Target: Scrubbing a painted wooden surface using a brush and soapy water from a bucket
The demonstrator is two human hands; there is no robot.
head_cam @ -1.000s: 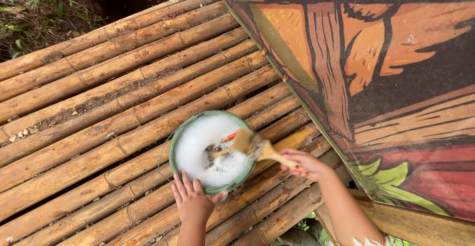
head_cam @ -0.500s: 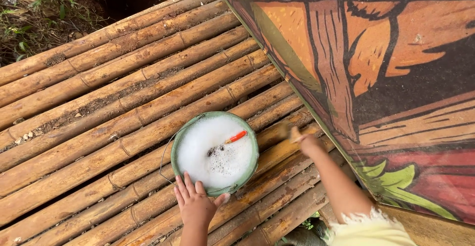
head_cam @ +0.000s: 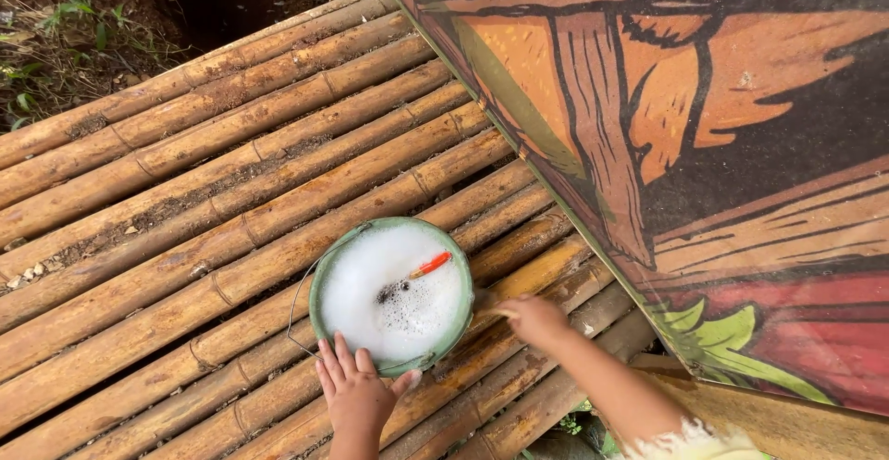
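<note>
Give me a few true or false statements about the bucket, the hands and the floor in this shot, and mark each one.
1. The green bucket is full of white foam. True.
2. The left hand rests at the bucket's near rim. True.
3. The right hand is dipped inside the foam. False: it is outside the bucket, over the bamboo floor, gripping something mostly hidden.
4. The bucket stands on a tiled floor. False: it stands on bamboo poles.
5. An orange-handled tool sticks out of the foam. True.
6. The painted board lies flat under the bucket. False: it is to the right of the bucket.
</note>
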